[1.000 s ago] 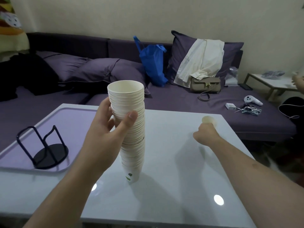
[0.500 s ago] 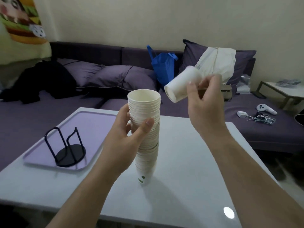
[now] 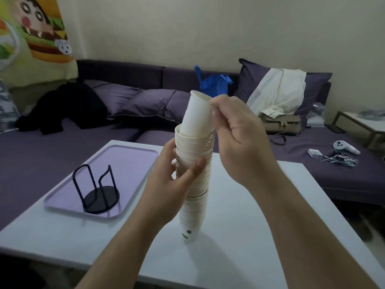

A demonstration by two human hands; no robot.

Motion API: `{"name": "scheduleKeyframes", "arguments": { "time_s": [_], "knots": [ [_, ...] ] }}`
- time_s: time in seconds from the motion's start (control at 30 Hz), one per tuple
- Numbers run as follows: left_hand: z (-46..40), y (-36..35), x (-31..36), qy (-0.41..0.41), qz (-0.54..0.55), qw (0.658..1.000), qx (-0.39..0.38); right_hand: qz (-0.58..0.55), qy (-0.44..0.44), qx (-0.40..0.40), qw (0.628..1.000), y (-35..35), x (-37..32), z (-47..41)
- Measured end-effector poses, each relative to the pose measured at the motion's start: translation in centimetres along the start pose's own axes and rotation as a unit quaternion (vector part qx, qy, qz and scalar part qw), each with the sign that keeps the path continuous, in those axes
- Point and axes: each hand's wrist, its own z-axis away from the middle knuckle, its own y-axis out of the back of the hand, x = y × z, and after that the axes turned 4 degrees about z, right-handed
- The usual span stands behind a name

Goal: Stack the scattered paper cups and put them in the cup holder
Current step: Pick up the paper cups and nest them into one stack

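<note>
The loose cup point(image 3: 196, 113) that my right hand point(image 3: 237, 136) held tilted in the air half a second ago is now pinched by its rim, its base inside the stack point(image 3: 194, 174) my left hand point(image 3: 173, 184) grips on the surface point(image 3: 260, 226).

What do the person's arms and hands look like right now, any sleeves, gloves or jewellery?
Both forearms are bare up to the frame's edge, with no sleeve in view. The left hand and right hand wear no gloves, and no rings, watch or wristband show. Nails look short and unpainted.
</note>
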Motion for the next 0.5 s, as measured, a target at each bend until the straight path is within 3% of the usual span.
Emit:
{"name": "scheduleKeyframes", "arguments": {
  "time_s": [0.1,0.23,0.4,0.5],
  "knots": [
    [-0.1,0.0,-0.1,0.004,0.002,1.000,-0.001,-0.008,0.002,-0.063,0.998,-0.3,-0.2,0.3],
    [-0.2,0.1,0.0,0.007,0.008,1.000,-0.002,-0.037,-0.039,-0.076,0.996,-0.1,-0.5,0.7],
    [0.0,0.2,0.1,0.009,-0.009,1.000,-0.013,-0.058,-0.061,-0.208,0.974,-0.2,-0.2,1.5],
    [0.1,0.6,-0.3,0.021,-0.041,0.998,-0.033,-0.141,-0.110,-0.190,0.965,-0.3,0.2,2.2]
  ]
}}
